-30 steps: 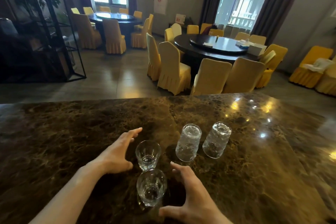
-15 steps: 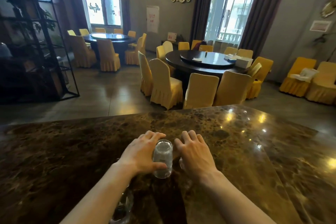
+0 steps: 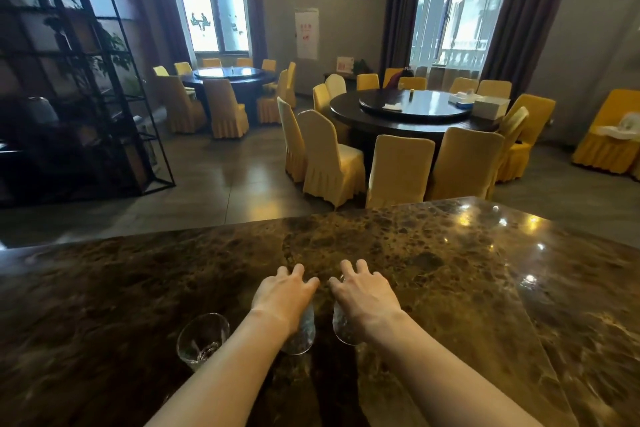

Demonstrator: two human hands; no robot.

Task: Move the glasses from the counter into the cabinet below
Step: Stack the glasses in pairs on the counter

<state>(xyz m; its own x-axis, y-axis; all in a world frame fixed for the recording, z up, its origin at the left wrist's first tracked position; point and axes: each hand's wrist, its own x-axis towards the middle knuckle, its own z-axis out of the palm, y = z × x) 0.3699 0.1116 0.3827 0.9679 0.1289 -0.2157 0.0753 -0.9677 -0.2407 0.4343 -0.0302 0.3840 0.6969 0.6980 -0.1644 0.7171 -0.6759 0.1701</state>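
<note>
Your left hand is gripping one glass from above and your right hand is gripping another glass, fingers curled over each, above the marble desk. A third glass is standing just left of your left forearm.

Both hands pulled nearer — each gripping glass.

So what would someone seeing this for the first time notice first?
Probably the two hands low in the middle, the left hand and right hand, each laid over a glass on the dark marble counter. Another glass stands free to their left. Behind, yellow chairs ring a round table.
</note>
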